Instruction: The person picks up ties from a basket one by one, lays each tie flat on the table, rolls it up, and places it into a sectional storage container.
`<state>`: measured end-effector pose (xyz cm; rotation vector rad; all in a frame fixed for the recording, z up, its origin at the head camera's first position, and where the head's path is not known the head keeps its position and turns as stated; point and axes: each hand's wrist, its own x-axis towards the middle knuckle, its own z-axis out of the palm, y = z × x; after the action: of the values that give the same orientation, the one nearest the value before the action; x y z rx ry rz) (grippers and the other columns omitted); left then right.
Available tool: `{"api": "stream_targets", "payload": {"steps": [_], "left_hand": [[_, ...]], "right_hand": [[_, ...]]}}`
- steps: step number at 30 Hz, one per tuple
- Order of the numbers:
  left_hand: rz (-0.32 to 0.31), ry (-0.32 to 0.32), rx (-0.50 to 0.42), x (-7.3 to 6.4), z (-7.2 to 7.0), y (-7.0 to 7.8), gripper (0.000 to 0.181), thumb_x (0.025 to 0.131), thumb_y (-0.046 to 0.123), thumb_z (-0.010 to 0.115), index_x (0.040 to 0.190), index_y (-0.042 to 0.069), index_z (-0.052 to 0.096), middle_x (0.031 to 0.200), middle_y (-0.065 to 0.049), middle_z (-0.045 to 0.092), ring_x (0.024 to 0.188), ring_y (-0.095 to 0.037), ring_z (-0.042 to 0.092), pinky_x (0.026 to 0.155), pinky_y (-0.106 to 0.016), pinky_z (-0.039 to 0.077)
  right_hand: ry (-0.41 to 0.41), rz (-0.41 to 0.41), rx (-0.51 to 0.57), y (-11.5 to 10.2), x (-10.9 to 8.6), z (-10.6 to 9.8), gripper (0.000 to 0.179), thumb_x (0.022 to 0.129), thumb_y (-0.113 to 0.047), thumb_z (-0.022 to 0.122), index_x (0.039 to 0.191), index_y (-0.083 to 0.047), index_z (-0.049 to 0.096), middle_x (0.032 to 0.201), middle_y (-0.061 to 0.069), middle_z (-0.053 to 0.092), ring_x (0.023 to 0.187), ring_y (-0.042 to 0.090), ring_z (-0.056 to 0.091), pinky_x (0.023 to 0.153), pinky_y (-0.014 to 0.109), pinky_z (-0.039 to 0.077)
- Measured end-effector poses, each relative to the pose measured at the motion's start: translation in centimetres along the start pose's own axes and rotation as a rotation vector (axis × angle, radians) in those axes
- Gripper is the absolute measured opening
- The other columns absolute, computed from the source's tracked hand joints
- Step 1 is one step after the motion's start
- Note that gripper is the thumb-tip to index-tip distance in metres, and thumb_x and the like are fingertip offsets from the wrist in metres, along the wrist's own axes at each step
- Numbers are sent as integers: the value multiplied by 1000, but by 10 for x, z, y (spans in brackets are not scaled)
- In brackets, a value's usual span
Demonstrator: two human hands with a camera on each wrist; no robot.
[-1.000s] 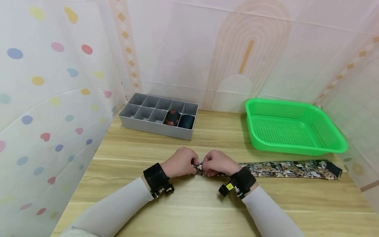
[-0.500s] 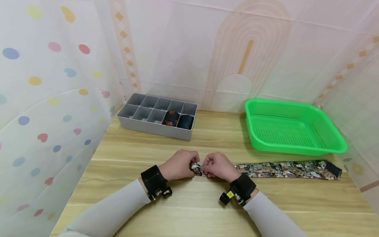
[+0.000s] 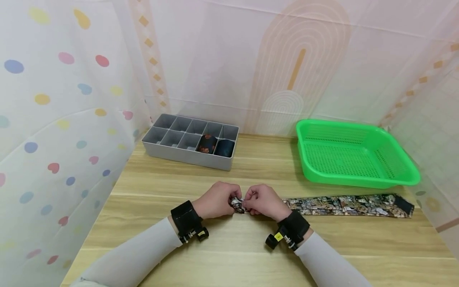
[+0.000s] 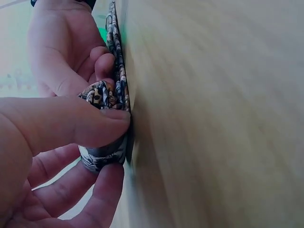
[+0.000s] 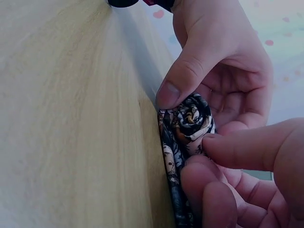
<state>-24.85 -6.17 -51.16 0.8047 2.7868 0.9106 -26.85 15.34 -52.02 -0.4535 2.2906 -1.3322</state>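
Note:
A patterned necktie [image 3: 322, 205] lies stretched along the table, its wide dark-cornered end at the right. Its left end is wound into a small roll [image 5: 194, 118], whose spiral edge shows in the right wrist view. My left hand [image 3: 217, 199] curls around the roll, thumb [image 4: 102, 126] on the near edge and fingers on the far side. My right hand [image 3: 264, 202] pinches the roll from the other side, its thumb [image 5: 237, 148] touching the coil. Part of the necktie is hidden beneath the right hand.
Behind the hands at the left stands a grey divided box [image 3: 186, 155]. Two of its front compartments hold a floral rolled tie [image 3: 207, 144] and a dark blue rolled tie [image 3: 224, 148]. A green plastic basket [image 3: 358, 181] stands at the back right, just beyond the necktie.
Both hands stay near the same place on the necktie. The left hand has shifted slightly left and its fingers have opened a little around the roll, so more of it shows.

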Motion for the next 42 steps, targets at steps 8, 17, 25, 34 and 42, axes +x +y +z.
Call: {"api": "stream_targets", "payload": {"steps": [8, 17, 25, 34, 42], "left_hand": [[-112, -59, 42, 0, -6, 1, 37, 72, 7, 87, 105, 11, 70, 74, 8, 64, 72, -11, 57, 73, -30, 50], [-136, -77, -89, 4, -6, 0, 36, 77, -2, 84, 109, 5, 71, 73, 7, 64, 70, -9, 58, 73, -28, 50], [-169, -50, -323, 6, -3, -8, 32, 79, 3, 90, 105, 6, 72, 84, 0, 68, 71, -10, 66, 61, -27, 57], [-80, -8, -233, 8, 5, -2, 28, 80, 16, 93, 106, 15, 82, 94, 4, 65, 84, -9, 60, 74, -26, 50], [-24, 35, -24, 16, 16, 8, 21, 80, 17, 87, 101, 19, 84, 84, 7, 64, 78, -9, 52, 71, -25, 43]], "right_hand": [[7, -11, -3, -2, 1, -1, 12, 91, -10, 80, 89, -5, 69, 73, 5, 75, 56, 14, 65, 54, 27, 53], [10, -31, -11, 1, 1, -3, 11, 93, -6, 78, 91, -5, 68, 73, 6, 76, 57, 14, 67, 55, 27, 55], [69, -66, -82, 3, 1, -2, 10, 92, -7, 79, 89, -10, 70, 69, 1, 73, 55, 12, 64, 51, 27, 51], [235, -176, -381, 7, 2, 1, 23, 83, -11, 83, 69, -21, 69, 63, -11, 65, 56, 6, 56, 59, 25, 46], [61, -150, -313, 6, 6, -15, 7, 83, -5, 73, 80, -10, 69, 63, -7, 61, 54, 7, 53, 58, 24, 44]]}}
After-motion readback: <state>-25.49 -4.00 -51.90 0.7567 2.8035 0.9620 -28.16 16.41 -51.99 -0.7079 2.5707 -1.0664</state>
